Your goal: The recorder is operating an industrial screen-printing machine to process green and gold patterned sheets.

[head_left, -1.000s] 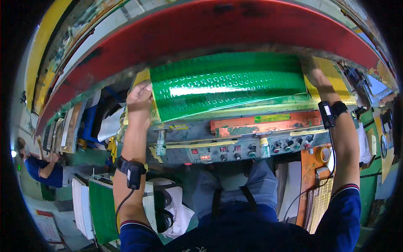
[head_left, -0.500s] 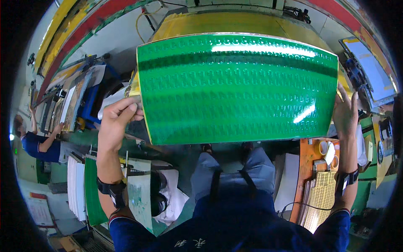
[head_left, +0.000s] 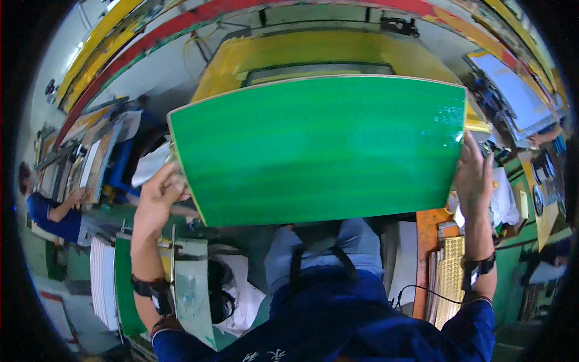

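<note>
A large glossy green sheet (head_left: 319, 151) with a pale rim spans the space in front of me, held up between both hands. My left hand (head_left: 161, 192) pinches its left edge near the lower corner, the fingertips partly behind it. On the other side my right hand (head_left: 474, 166) grips the right edge, with the thumb side hidden and the fingers pointing up along the rim. Beyond the sheet lies a yellow surface (head_left: 350, 48) with a dark-bordered rectangle, partly covered by the sheet.
A red beam (head_left: 289, 13) arches across the top. At lower right, an orange bench (head_left: 427, 235) carries a stack of gold patterned sheets (head_left: 451, 271). Stacked white panels (head_left: 102, 283) and a green panel (head_left: 125, 289) stand at lower left. A person in dark blue (head_left: 57, 214) works far left.
The green sheet has come lower and to the left, its left side dropping more. Both hands moved with it. The shine and raised pattern on its face now show much less.
</note>
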A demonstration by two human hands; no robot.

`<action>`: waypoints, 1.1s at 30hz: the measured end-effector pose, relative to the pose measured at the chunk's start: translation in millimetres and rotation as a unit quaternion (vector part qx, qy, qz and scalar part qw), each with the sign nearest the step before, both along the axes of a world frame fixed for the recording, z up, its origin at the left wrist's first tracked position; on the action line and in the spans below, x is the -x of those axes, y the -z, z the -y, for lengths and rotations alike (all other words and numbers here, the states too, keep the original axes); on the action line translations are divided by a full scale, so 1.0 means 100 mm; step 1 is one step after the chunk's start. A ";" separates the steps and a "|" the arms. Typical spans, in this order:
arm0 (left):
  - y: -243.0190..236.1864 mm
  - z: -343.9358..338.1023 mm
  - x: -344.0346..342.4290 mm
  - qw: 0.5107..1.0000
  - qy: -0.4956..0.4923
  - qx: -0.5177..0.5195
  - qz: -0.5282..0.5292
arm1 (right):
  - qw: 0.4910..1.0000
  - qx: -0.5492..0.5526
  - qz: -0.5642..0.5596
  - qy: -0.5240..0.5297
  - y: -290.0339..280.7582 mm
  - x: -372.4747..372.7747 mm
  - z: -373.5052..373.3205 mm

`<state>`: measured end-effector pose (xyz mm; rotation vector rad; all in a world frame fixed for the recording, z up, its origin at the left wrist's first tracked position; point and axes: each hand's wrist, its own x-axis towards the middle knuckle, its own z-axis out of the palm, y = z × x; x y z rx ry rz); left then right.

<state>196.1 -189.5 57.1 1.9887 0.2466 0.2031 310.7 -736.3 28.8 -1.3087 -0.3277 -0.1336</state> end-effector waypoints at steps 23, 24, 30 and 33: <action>0.27 -0.10 -0.55 0.870 0.000 0.428 0.243 | 0.984 0.097 0.151 -0.011 -0.27 -0.31 -0.11; 0.30 -0.08 -0.61 0.865 0.026 0.434 0.248 | 0.995 0.023 0.084 -0.044 -0.27 -0.38 -0.10; 0.31 -0.18 -1.14 0.920 0.062 0.344 0.175 | 0.962 0.225 -0.103 0.113 -0.21 -1.26 0.13; 0.30 -0.18 -1.75 0.956 0.068 0.208 0.197 | 0.933 0.313 -0.022 0.178 -0.09 -1.78 0.34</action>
